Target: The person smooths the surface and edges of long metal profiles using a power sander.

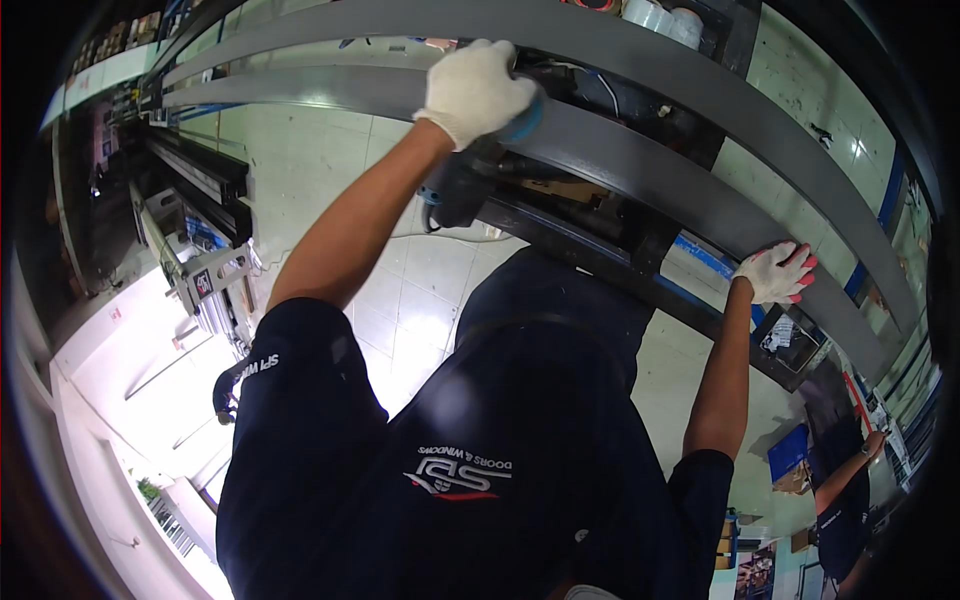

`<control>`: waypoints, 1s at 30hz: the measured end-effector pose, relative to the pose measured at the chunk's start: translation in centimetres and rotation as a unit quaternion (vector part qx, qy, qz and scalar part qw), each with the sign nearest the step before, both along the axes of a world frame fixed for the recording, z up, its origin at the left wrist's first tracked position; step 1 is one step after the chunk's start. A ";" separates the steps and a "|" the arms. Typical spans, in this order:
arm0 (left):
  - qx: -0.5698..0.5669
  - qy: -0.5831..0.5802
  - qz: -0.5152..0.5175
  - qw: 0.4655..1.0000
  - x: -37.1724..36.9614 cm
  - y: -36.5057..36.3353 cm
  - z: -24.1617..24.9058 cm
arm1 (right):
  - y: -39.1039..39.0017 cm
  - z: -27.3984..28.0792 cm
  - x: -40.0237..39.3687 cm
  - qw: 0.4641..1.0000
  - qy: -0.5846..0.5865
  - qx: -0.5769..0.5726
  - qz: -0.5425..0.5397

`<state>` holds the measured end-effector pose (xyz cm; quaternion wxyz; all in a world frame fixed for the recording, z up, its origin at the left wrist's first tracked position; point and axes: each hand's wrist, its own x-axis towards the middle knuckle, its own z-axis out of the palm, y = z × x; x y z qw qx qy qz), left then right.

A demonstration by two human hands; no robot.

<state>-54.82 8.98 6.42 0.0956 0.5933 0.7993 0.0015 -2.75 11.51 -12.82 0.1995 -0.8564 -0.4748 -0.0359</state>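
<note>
My left hand [475,88], in a white knit glove, is wrapped over the top of a power sander [466,192]. A round blue part shows beside its fingers, and the dark body with a cord hangs toward me. The sander sits at the nearer long grey bar [640,165]; its contact face is hidden. My right hand [780,272], in a white glove with red fingertips, lies on the same bar farther right. Its fingers are stretched out and hold nothing.
A second grey bar [690,85] runs behind the first. Both rest over a dark metal frame [590,250]. White rolls [660,20] stand at the top. Dark profiles [195,180] are stacked at left. Another person [845,500] is at lower right near a blue box [790,455].
</note>
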 end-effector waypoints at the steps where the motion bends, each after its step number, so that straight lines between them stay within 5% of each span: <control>1: 0.002 -0.001 0.008 1.000 -1.1 -0.4 0.7 | -0.2 0.0 0.1 1.000 0.005 0.005 -0.001; 7: -0.040 0.054 0.136 0.988 -19.8 -2.0 -1.0 | -0.1 0.0 -0.1 1.000 -0.008 -0.007 -0.008; 11: -0.098 0.093 0.186 0.973 -24.3 -2.5 -1.1 | -0.1 -0.5 0.3 1.000 -0.018 0.000 0.002; 30: 0.018 -0.092 -0.111 0.989 19.5 3.5 0.3 | -0.2 0.5 -0.8 1.000 0.014 -0.021 0.003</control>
